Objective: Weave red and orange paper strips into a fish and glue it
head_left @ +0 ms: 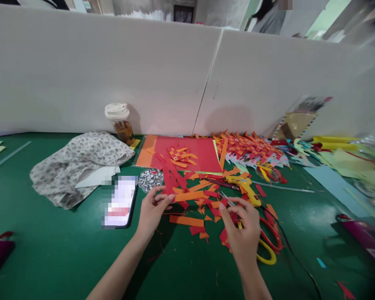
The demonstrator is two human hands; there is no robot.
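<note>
My left hand is closed, with thumb and fingertips pinching the left end of an orange paper strip. My right hand is closed too, its thumb and fingers together beside small red and orange scraps; what it pinches is too small to make out. Under and beside the right hand lie scissors with red and yellow handles, partly hidden by it. A yellow glue gun lies just behind that hand. Between my hands, loose orange strips and red scraps are scattered on the green table.
Red and orange sheets carry a woven paper fish; more woven fish pile behind right. A phone, patterned cloth, lidded cup and bag of beads lie left. A black cord runs right.
</note>
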